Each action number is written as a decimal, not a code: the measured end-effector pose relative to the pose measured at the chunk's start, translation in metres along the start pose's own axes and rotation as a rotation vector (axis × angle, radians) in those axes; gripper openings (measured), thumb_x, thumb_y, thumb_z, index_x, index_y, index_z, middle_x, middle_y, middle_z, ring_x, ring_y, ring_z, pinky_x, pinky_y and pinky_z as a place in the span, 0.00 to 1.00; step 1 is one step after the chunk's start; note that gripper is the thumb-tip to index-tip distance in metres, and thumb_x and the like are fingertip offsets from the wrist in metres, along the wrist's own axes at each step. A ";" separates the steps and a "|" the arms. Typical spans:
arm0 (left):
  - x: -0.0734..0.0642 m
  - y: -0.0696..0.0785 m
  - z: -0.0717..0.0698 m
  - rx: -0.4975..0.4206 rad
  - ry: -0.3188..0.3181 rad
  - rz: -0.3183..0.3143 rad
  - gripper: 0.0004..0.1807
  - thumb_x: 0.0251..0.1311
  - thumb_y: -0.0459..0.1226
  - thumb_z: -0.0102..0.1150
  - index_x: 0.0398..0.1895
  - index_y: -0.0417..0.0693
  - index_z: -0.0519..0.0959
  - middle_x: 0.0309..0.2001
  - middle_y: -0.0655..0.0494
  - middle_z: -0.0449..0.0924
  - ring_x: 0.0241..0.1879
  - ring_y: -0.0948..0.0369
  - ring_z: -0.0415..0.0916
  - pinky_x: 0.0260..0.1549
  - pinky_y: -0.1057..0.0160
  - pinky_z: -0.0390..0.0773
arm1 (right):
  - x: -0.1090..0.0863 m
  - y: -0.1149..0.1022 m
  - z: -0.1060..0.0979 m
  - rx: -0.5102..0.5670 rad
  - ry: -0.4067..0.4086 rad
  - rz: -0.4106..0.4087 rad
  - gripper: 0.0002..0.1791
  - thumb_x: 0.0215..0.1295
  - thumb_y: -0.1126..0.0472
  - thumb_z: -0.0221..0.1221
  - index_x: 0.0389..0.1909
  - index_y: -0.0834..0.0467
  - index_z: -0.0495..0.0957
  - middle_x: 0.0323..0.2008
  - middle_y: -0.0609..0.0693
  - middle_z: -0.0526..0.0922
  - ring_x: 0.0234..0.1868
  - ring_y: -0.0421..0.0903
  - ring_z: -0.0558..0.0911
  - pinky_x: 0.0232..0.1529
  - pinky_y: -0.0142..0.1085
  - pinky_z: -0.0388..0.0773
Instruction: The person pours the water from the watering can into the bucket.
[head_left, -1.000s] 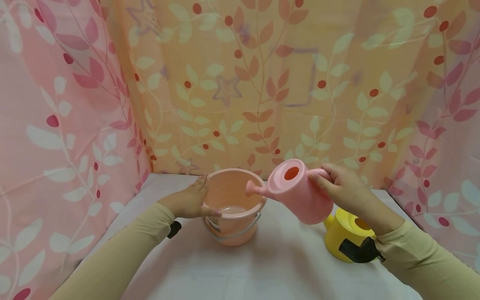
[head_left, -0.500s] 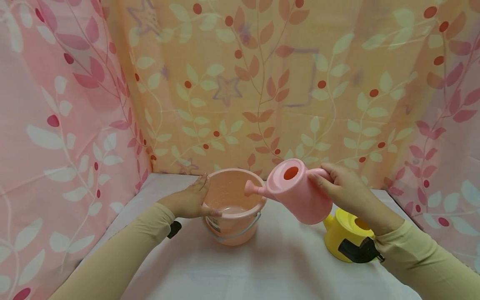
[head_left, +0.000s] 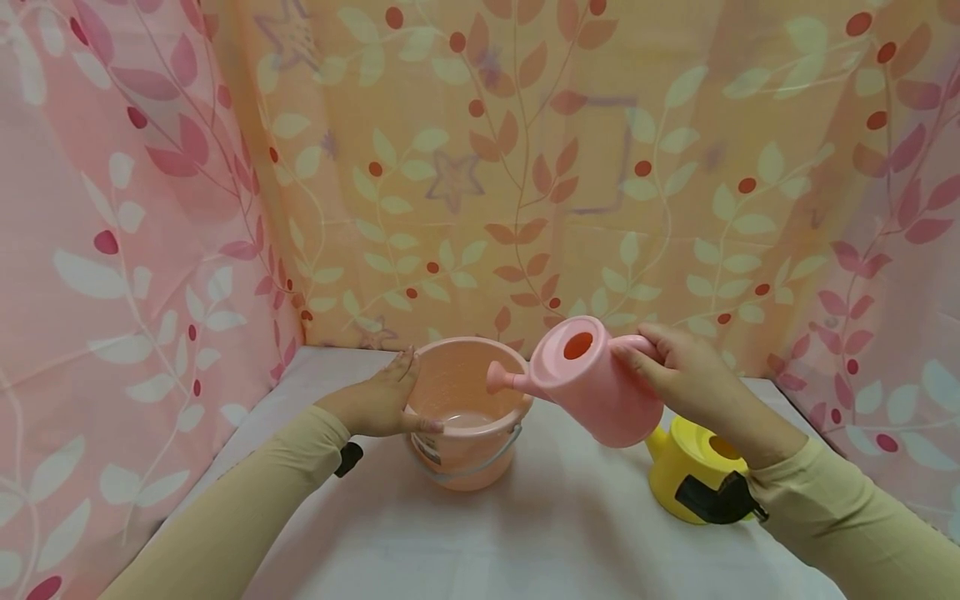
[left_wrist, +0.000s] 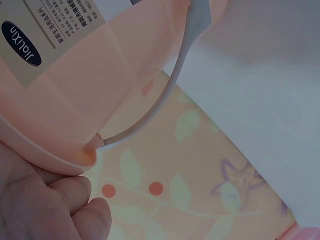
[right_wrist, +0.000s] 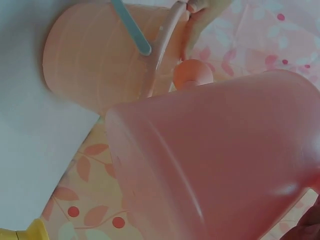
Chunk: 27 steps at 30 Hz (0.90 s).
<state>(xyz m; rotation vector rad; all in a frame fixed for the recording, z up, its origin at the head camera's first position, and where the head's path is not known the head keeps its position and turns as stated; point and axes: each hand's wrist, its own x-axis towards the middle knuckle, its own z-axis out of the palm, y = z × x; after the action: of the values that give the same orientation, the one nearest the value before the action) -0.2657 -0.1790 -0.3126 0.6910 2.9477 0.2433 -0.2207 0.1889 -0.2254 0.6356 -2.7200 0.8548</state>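
Observation:
A peach plastic bucket (head_left: 453, 379) stands upright on the white tabletop, its pale handle (head_left: 480, 467) hanging down the near side. My left hand (head_left: 375, 404) holds its left rim, thumb on the near edge and fingers spread along the far left. In the left wrist view a printed label (left_wrist: 45, 35) shows on the bucket's side. By its handle, my right hand (head_left: 686, 371) grips a pink watering can (head_left: 611, 404). The can is held tilted toward the bucket, with its flared spout tip (head_left: 497, 378) over the bucket's opening. No water shows at the spout.
A yellow watering can (head_left: 686, 462) stands at the right, partly hidden behind the right wrist and its black camera strap (head_left: 716, 498). Leaf-patterned cloth (head_left: 480, 167) hangs behind the table (head_left: 480, 550) and along both sides.
The pink watering can and my right hand have shifted slightly left, bringing the spout tip a little farther over the bucket. My left hand and the bucket have stayed put.

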 end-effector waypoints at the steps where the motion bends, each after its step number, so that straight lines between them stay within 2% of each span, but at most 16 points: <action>1: 0.000 0.000 0.000 -0.001 0.000 -0.001 0.66 0.44 0.73 0.45 0.69 0.30 0.38 0.70 0.35 0.31 0.70 0.45 0.31 0.65 0.48 0.44 | 0.000 0.000 0.000 -0.003 0.002 -0.003 0.17 0.63 0.45 0.53 0.32 0.55 0.74 0.19 0.48 0.72 0.27 0.47 0.71 0.24 0.34 0.72; 12: -0.001 0.000 0.000 -0.002 -0.001 -0.004 0.66 0.43 0.74 0.45 0.69 0.30 0.38 0.70 0.36 0.31 0.70 0.46 0.31 0.65 0.49 0.44 | 0.001 -0.001 0.002 0.023 0.000 -0.018 0.16 0.63 0.46 0.54 0.32 0.56 0.75 0.19 0.48 0.73 0.27 0.47 0.72 0.25 0.34 0.75; 27: -0.002 0.002 -0.002 -0.011 -0.002 -0.006 0.65 0.44 0.72 0.46 0.69 0.30 0.38 0.70 0.35 0.31 0.70 0.45 0.31 0.65 0.48 0.44 | 0.001 -0.003 0.002 0.038 -0.012 -0.012 0.16 0.63 0.46 0.54 0.37 0.56 0.76 0.24 0.48 0.77 0.29 0.47 0.75 0.29 0.34 0.77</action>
<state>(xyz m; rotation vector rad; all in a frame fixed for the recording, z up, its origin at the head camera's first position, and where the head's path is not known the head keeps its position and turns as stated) -0.2628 -0.1782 -0.3103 0.6810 2.9437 0.2586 -0.2205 0.1847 -0.2249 0.6659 -2.7133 0.9041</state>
